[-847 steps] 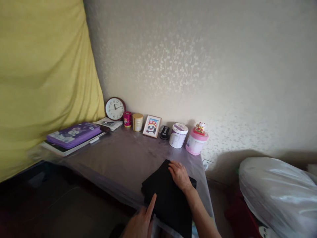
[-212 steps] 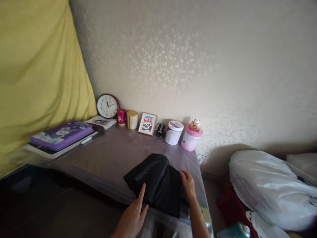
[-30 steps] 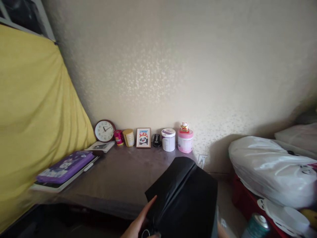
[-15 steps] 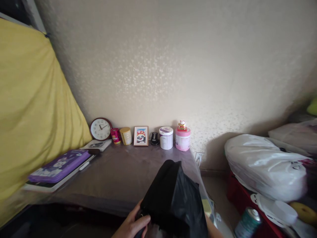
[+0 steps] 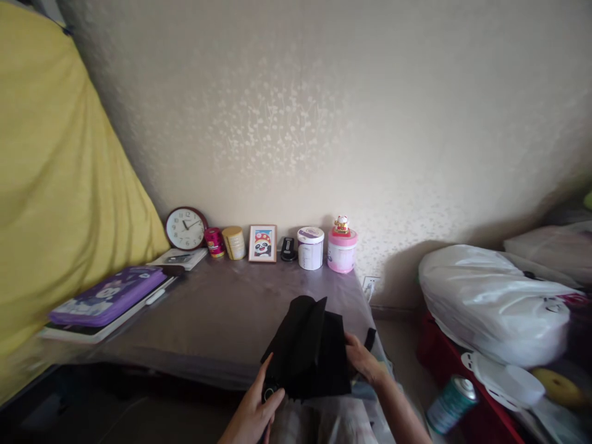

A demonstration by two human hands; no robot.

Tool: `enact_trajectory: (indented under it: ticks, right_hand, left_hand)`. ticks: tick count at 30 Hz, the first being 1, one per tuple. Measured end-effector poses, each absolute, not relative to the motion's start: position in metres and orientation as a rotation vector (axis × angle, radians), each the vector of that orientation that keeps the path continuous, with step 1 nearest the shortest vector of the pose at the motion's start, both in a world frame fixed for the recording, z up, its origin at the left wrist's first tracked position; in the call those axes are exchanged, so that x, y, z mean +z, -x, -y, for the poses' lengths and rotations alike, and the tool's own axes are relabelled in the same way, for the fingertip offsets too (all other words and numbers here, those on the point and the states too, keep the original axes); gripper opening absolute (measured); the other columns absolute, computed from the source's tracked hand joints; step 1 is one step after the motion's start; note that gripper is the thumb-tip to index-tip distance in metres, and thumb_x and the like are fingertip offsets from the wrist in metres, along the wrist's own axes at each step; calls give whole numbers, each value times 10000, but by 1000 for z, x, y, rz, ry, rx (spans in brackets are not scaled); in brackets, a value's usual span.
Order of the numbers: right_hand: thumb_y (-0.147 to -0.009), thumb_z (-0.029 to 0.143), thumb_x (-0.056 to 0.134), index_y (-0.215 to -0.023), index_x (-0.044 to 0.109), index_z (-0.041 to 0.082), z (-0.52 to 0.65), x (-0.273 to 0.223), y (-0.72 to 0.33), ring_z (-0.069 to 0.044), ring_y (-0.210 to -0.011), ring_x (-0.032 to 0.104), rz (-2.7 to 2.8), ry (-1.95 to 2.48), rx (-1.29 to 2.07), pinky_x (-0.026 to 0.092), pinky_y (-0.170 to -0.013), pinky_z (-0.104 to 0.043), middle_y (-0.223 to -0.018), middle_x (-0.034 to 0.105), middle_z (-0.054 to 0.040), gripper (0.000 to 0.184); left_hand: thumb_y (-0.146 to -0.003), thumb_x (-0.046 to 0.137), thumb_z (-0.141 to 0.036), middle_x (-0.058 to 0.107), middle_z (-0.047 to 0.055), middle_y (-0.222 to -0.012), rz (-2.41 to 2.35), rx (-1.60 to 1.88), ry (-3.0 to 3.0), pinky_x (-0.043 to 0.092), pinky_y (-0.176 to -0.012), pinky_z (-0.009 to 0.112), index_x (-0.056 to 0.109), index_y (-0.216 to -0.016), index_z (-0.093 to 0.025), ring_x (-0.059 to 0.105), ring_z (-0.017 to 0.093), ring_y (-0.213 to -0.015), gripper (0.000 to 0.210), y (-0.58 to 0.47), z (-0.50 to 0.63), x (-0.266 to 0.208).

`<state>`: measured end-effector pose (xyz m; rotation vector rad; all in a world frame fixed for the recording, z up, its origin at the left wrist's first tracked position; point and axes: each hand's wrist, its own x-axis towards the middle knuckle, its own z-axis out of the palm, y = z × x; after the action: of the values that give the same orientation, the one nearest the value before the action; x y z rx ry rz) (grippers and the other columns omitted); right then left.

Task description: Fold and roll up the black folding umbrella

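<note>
A black folding umbrella (image 5: 309, 354), collapsed with its cloth in loose folds, is held over the near edge of the table. My left hand (image 5: 259, 401) is closed round its dark handle, the thumb lying beside a round button. On the other side, my right hand (image 5: 363, 357) grips the right edge of the cloth, its fingertips partly hidden behind the fabric. A short black strap (image 5: 370, 339) sticks out just past my right hand.
Along the wall, the table (image 5: 208, 327) bears a clock (image 5: 186, 228), a picture frame (image 5: 263, 243) and several canisters. A purple case (image 5: 111, 296) lies at left. Right of the table stand a spray can (image 5: 451, 404) and a white bag (image 5: 490, 302).
The umbrella has come lower and its cloth is turned, lying flatter. My right hand, mostly hidden behind it before, now shows at its right edge. The view has shifted slightly.
</note>
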<state>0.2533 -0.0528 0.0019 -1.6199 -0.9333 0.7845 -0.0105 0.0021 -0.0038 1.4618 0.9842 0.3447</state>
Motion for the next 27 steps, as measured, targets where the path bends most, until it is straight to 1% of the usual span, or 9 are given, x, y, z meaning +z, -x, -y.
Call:
enact_trajectory:
  ticks: [4, 8, 12, 14, 18, 20, 22, 24, 27]
  right_hand:
    - [-721, 425, 505, -840, 635, 198, 66, 18, -260, -239, -812, 636, 903, 1758, 422, 486, -780, -352, -802, 676, -57, 287]
    - [-781, 563, 441, -957, 581, 181, 74, 36, -231, -197, -676, 629, 847, 1678, 592, 513, -595, -293, -767, 631, -48, 443]
    - [-724, 586, 509, -1080, 505, 160, 72, 41, -201, -180, -591, 590, 808, 1685, 671, 485, -465, -269, -714, 577, -11, 556]
    - [-688, 535, 545, -1078, 503, 146, 68, 38, -198, -170, -565, 558, 804, 1712, 587, 458, -450, -260, -675, 554, 4, 552]
    - [-634, 413, 571, -997, 560, 136, 60, 35, -205, -136, -536, 483, 788, 1703, 478, 407, -476, -238, -574, 480, 44, 457]
    - [-630, 392, 587, -1016, 564, 145, 56, 41, -207, -126, -537, 475, 723, 1657, 572, 387, -460, -219, -569, 461, 56, 459]
    - [-634, 380, 612, -1043, 559, 163, 52, 49, -204, -125, -577, 506, 639, 1581, 706, 389, -457, -200, -615, 492, 49, 465]
    - [-635, 357, 643, -1052, 560, 184, 45, 59, -198, -121, -618, 533, 586, 1473, 810, 410, -477, -188, -664, 521, 45, 460]
    - [-614, 314, 690, -1042, 558, 189, 28, 68, -188, -106, -613, 539, 569, 1326, 901, 447, -514, -191, -658, 505, 58, 465]
  left_hand:
    - [-843, 457, -506, 429, -123, -483, -1026, 323, -1526, 302, -297, 128, -30, -1433, -256, 404, 54, -298, 805, 8, 5, -2]
    - [-869, 417, -484, 559, -72, -563, -1036, 353, -1547, 323, -294, 148, -26, -1430, -279, 417, 61, -297, 743, 5, 7, -6]
    - [-863, 421, -493, 686, 28, -825, -1021, 424, -1603, 421, -384, 206, 17, -1433, -291, 495, 79, -347, 727, 4, 8, -10]
    - [-853, 446, -491, 695, 72, -933, -1016, 418, -1630, 487, -493, 250, 24, -1440, -272, 570, 108, -421, 755, 5, 7, -10]
    - [-854, 466, -460, 698, 81, -977, -1026, 368, -1655, 524, -659, 305, -33, -1442, -231, 666, 167, -610, 804, 5, 6, -12]
    - [-864, 457, -422, 677, 94, -1060, -991, 413, -1694, 510, -766, 308, -26, -1443, -202, 679, 190, -817, 785, 5, 6, -14]
    - [-874, 436, -365, 625, 115, -1174, -929, 482, -1745, 457, -881, 289, -12, -1444, -166, 614, 186, -1033, 752, 4, 5, -16]
    - [-880, 409, -321, 588, 129, -1230, -902, 495, -1783, 427, -912, 274, -24, -1441, -145, 581, 177, -1091, 730, 3, 4, -19]
    - [-877, 395, -293, 590, 143, -1223, -942, 457, -1827, 415, -914, 276, -26, -1438, -130, 595, 179, -1068, 720, 2, 4, -23]
